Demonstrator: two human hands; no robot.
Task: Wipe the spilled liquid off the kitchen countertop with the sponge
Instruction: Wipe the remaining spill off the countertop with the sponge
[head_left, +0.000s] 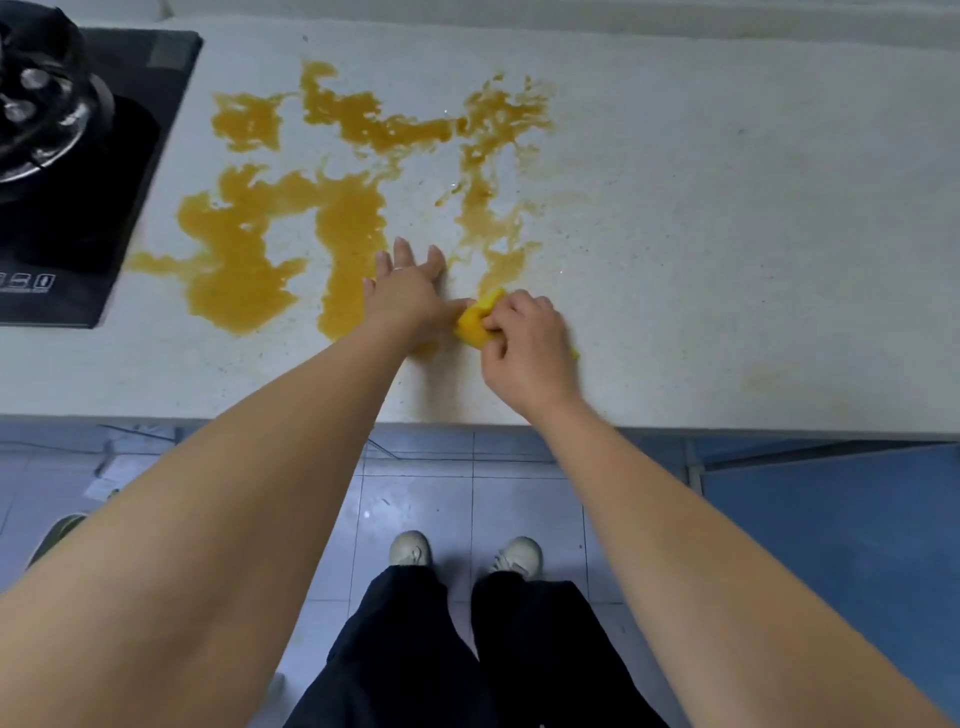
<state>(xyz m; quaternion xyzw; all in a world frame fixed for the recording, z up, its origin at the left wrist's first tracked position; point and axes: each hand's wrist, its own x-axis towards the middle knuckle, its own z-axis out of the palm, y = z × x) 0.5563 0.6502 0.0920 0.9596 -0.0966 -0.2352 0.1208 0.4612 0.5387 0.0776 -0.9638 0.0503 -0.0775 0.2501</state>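
Sponge (477, 323), bright yellow, sits on the pale speckled countertop (727, 234) near its front edge, mostly hidden under the right hand (527, 345), whose curled fingers clench it. Just at its nine o'clock, the left hand (408, 296) lies flat, fingers spread, thumb apparently touching the sponge. Orange-brown spilled liquid (291, 228) spreads toward eleven o'clock, reaching a black gas hob (67, 208).
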